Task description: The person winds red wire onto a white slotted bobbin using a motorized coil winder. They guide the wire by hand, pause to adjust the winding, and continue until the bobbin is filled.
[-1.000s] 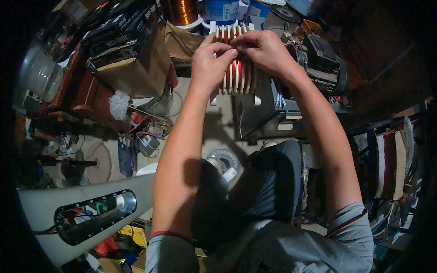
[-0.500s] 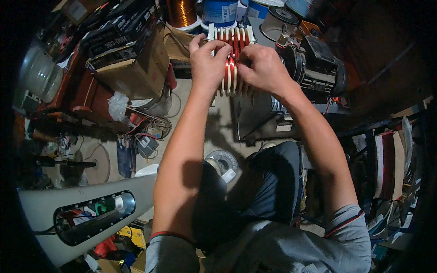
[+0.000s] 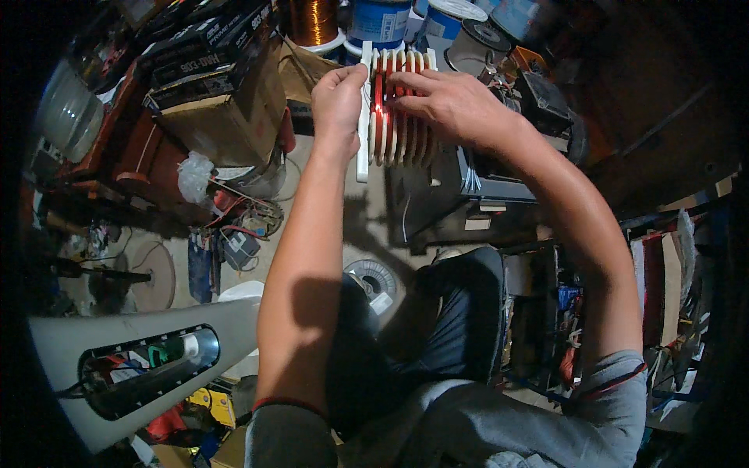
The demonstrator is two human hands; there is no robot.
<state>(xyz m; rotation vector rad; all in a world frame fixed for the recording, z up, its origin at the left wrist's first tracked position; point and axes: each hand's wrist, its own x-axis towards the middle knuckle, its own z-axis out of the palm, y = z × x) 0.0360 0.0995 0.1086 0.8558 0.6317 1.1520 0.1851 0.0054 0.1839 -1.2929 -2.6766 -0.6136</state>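
Note:
Ahead of me is a coil winding former (image 3: 402,144) with several cream discs and red-brown wire wound in the slots between them. A long white end bar (image 3: 363,160) runs along its left side. My left hand (image 3: 339,105) is closed against that bar, thumb near its upper part; the fingertips are partly hidden. Over the former's right part reaches my right hand (image 3: 460,105), fingers stretched out to the left, their tips at the red wire (image 3: 379,109). Whether it pinches a strand cannot be made out.
A copper wire spool (image 3: 314,22) and blue tubs (image 3: 378,23) stand behind the former. To the right are a grey spool (image 3: 477,43) and a dark motor (image 3: 542,105). Cardboard boxes (image 3: 211,125) are stacked left. A lamp with a slotted pale housing (image 3: 242,312) juts in lower left.
My left hand has moved from the wire to the former's left end bar, which now shows at full length. My right hand's fingers have straightened and reach further left across the discs.

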